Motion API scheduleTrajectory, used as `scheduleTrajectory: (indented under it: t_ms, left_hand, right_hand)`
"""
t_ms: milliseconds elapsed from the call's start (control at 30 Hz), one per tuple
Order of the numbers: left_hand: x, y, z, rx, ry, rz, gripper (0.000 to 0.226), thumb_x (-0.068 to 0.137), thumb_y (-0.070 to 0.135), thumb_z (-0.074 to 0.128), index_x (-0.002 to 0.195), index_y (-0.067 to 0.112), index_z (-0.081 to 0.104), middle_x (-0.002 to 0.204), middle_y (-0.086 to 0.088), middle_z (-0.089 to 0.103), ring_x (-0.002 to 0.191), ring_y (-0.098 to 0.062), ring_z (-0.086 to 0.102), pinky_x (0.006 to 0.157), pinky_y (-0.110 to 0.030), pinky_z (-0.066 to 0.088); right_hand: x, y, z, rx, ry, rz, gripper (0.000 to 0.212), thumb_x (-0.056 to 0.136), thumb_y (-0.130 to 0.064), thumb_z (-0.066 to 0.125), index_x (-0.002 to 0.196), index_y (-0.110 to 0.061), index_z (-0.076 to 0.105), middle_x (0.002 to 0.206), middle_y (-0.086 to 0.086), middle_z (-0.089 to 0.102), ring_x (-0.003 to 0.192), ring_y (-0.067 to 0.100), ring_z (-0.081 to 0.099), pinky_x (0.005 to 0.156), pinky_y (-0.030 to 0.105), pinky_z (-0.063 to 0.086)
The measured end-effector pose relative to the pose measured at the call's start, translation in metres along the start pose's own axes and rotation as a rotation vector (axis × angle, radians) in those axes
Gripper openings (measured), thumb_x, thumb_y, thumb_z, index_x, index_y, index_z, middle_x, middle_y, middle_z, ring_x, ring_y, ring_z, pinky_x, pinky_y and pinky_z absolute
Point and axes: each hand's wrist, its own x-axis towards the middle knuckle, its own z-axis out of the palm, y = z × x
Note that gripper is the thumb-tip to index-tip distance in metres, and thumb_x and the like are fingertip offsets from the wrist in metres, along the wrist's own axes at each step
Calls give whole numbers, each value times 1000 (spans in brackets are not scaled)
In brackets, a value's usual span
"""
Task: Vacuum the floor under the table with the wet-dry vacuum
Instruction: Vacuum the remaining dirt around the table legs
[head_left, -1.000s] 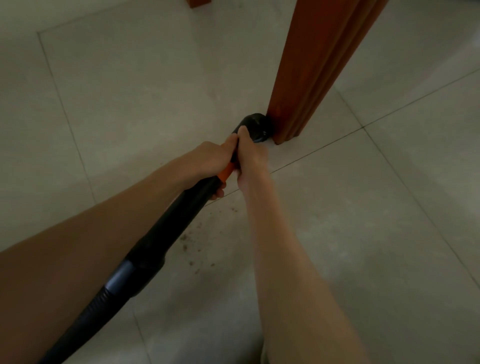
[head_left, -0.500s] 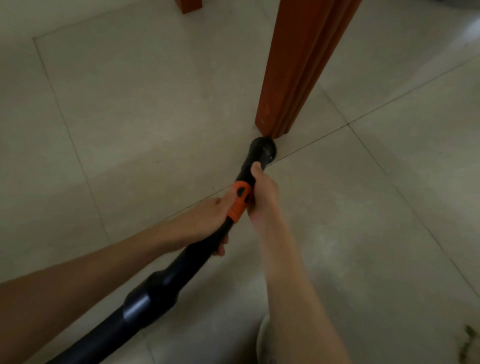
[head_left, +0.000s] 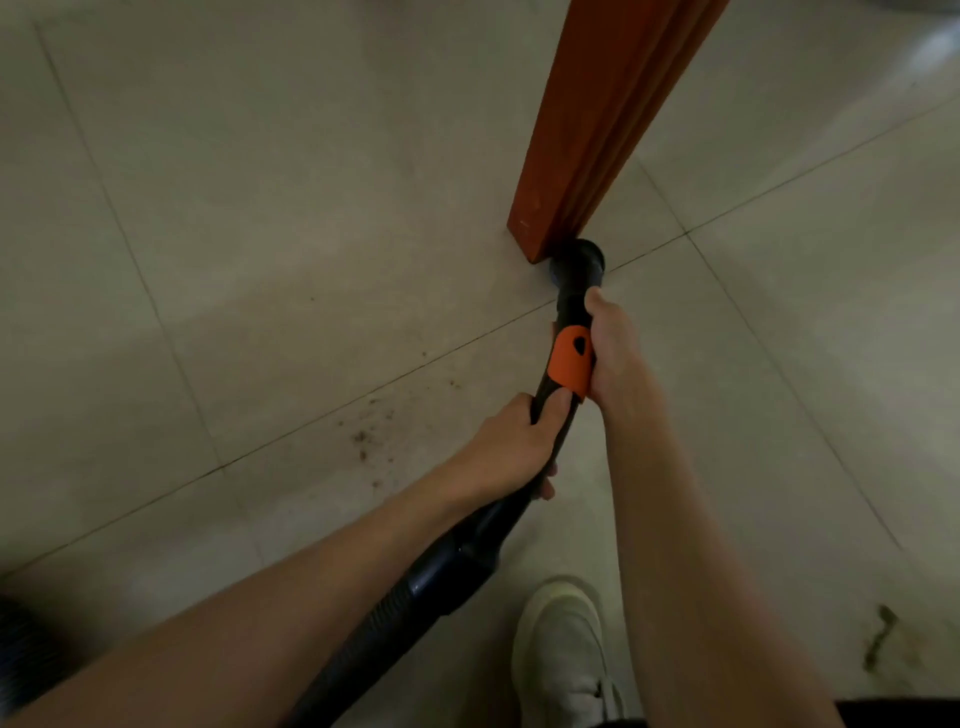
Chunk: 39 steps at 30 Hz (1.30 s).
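- Both hands wrapped on the vacuum wand (head_left: 558, 415): right hand (head_left: 613, 348) high by the orange collar (head_left: 570, 364), left hand (head_left: 511, 447) lower.
- Nozzle (head_left: 576, 262) down on the floor (head_left: 260, 208), touching the red table leg (head_left: 597, 130).
- Wand looks rigid and light; hose (head_left: 363, 639) flexible, likely dragging.
- Crumbs (head_left: 371, 434) left of the wand.

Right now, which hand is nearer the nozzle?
The right hand, gripping beside the orange collar just behind the nozzle. The left hand holds the wand further back.
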Motion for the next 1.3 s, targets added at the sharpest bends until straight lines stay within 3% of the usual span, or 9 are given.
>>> scheduleTrajectory:
  t_ms: [133,300,400,533,767,867,1033,1200,1300]
  left_hand:
    - [-3,-3,-10,-21,29,-14,41,97,52,31,106,15,45,82,-7,64,58,-15,62,54,-24,49]
    - [-18,-14,-11,-16,61,5,41,98,51,31,104,13,46,79,-7,63,52,-13,60,49,-20,49]
    - [-35,-32,-8,12,80,14,38,97,50,31,98,15,45,79,-8,63,53,-15,60,50,-22,49]
    - [-64,-65,5,45,90,26,33,98,48,34,90,18,45,72,-6,61,53,-15,58,54,-25,48]
    - [-103,-104,28,67,46,9,33,97,47,36,87,17,45,74,-6,62,54,-16,60,56,-26,48]
    - [-112,-105,34,124,23,16,38,96,49,35,95,14,49,82,-12,66,64,-25,64,67,-34,51]
    - [-110,-95,46,158,-84,58,35,96,50,36,99,16,47,78,-8,64,57,-18,61,68,-35,53]
    - [-104,-86,63,171,-97,33,40,97,50,34,105,12,44,90,-13,64,56,-17,58,60,-27,46]
    - [-112,-90,67,138,-94,2,42,96,50,35,106,11,44,90,-14,64,55,-18,59,59,-26,46]
  right_hand:
    - [-11,-4,10,-31,14,27,35,98,-41,45,84,-10,51,81,10,61,70,21,58,62,35,49]
    - [-24,7,18,-137,38,25,47,95,-47,46,110,-3,56,93,13,63,90,28,63,88,45,53]
    - [-43,26,21,-319,71,20,46,98,-47,39,101,-4,54,80,8,58,74,23,58,67,34,51]
    - [-69,65,20,-416,108,-72,54,94,-46,48,114,3,58,104,21,67,93,35,65,84,47,54]
    - [-110,112,-3,-435,153,-102,39,96,-40,43,112,-5,49,89,15,61,76,32,65,70,47,57]
    - [-120,118,-14,-430,209,-97,43,97,-43,41,113,-4,51,95,17,63,85,37,66,77,50,56]
    - [-112,105,-41,-476,321,-82,55,96,-45,41,117,5,54,112,25,64,101,41,63,90,51,51]
    - [-116,89,-59,-430,280,-14,37,100,-36,41,104,0,50,76,12,57,56,24,60,64,37,55]
    - [-125,93,-60,-424,232,-14,35,100,-34,40,109,-2,48,73,10,54,52,22,57,57,33,52]
